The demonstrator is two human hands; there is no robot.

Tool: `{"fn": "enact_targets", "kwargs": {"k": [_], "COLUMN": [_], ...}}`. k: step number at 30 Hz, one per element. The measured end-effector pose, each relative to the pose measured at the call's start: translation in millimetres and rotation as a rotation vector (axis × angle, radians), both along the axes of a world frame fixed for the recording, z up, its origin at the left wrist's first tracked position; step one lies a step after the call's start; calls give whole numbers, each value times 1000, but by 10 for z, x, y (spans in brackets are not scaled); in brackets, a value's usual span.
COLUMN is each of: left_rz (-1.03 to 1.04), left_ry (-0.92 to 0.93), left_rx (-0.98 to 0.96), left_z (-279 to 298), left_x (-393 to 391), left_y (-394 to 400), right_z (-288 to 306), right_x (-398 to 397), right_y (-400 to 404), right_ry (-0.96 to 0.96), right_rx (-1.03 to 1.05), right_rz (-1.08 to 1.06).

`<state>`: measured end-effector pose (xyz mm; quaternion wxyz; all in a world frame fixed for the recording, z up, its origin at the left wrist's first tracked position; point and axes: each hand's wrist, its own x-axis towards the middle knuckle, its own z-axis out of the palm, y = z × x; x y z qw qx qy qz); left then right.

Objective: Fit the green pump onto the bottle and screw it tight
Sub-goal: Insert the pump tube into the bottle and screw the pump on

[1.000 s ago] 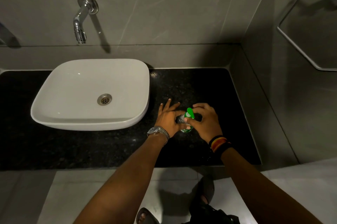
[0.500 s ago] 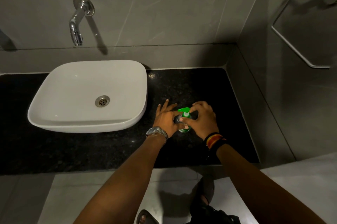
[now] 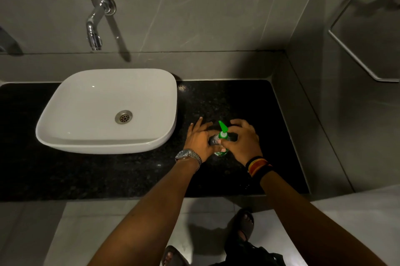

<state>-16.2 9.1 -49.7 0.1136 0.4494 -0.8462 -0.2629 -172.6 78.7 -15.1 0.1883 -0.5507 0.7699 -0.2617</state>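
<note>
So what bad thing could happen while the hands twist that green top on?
The bottle stands on smooth black counter, steadied only by the left hand; it might slip or tip. The right hand could press the green pump and squirt soap, perhaps. It might also thread on crooked.

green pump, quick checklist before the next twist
1. Green pump sits on top of the bottle: ok.
2. Left hand steadies the bottle: ok, fingers against its side.
3. Right hand grips the pump's collar: ok.
4. Bottle stands on the black counter, clear of the white basin: ok.
5. Threads seated straight: cannot tell, hands hide the neck.
6. Pump fully tight: cannot tell.
</note>
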Motion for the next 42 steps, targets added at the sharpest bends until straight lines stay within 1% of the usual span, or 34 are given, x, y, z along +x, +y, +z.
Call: {"fn": "enact_targets", "kwargs": {"k": [4,6,8,10,13,16,18,21,23,27,32,38,42], "left_rz": [-7,-2,11,14,7,1,-1,5,4,0,14,-1,-1], "left_ry": [0,9,7,3,10,9,5,-1,7,3,-4,-3,-8], "left_rx": [9,3,-3,-1,13,9,3,7,17,16,19,7,3], "left_z": [10,0,-3,-7,-10,-8,-15,-23,-22,-5,12,41,65], "left_x": [-6,-4,-7,-7,-12,-8,-5,0,-6,-10,-9,-14,-27], "left_y": [-10,-13,-1,7,3,-15,-19,-12,-16,-22,1,-9,25], "right_z": [40,22,-29,-84,-48,-18,-56,-115,-96,-30,-100,-34,-139], "right_x": [47,85,67,13,-1,46,40,-23,-55,-39,-37,-74,-31], "right_y": [-46,-45,-2,34,16,-48,-32,-3,-14,-75,8,-50,2], "right_ry": [68,48,-30,-67,-60,-40,-74,-107,-112,-58,-181,-153,-224], "right_rx": [-2,2,-15,-61,-80,-27,-9,-37,-37,4,-44,-28,-78], "right_rz": [-92,-109,-46,19,-40,-88,-57,34,27,-46,36,8,63]}}
